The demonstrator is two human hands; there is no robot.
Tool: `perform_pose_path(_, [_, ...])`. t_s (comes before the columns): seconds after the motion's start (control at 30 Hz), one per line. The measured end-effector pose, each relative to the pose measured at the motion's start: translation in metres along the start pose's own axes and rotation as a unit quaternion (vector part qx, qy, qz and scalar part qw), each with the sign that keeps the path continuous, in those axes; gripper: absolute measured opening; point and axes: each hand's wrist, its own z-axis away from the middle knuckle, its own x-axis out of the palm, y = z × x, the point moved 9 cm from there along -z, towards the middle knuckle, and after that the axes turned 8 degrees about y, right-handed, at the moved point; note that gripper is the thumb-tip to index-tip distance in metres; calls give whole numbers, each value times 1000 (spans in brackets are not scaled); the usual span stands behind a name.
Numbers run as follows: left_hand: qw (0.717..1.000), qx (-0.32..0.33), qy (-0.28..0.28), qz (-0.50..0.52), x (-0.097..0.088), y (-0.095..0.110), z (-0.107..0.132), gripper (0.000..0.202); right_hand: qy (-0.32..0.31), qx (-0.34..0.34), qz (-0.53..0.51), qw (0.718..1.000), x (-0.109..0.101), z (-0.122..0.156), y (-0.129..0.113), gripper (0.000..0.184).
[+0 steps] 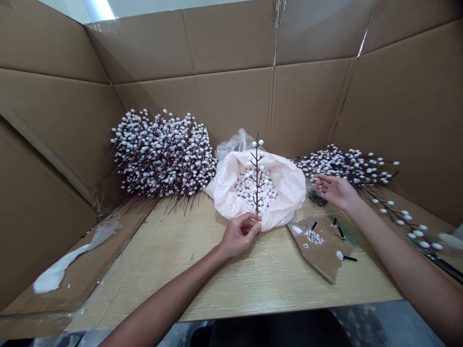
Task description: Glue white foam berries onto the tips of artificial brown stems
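Observation:
Upright in front of the bag is a thin brown artificial berry stem [257,183], with a few white berries at its top and bare side twigs below. My left hand [238,233] pinches its lower end between thumb and fingers. Behind the stem, an open white plastic bag [224,193] holds many loose white berries [265,193]. To the right of the bag my right hand [336,192] is raised, its fingertips drawn together in front of the right-hand pile of stems; anything between them is too small to make out.
Finished-looking berry stems [166,154] form a big pile at left, and a smaller pile [336,164] lies at right. A cardboard piece [321,250] bears white glue smears and short black sticks. A berry branch [405,217] lies far right. Cardboard walls [231,106] enclose the table [173,260].

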Motion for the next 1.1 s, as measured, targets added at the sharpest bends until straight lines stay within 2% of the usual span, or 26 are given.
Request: perform_pose_path(1.1, [1000,21,-4,-16,-1,4,-1,21,-8,-5,3,1000,7,2,3,18])
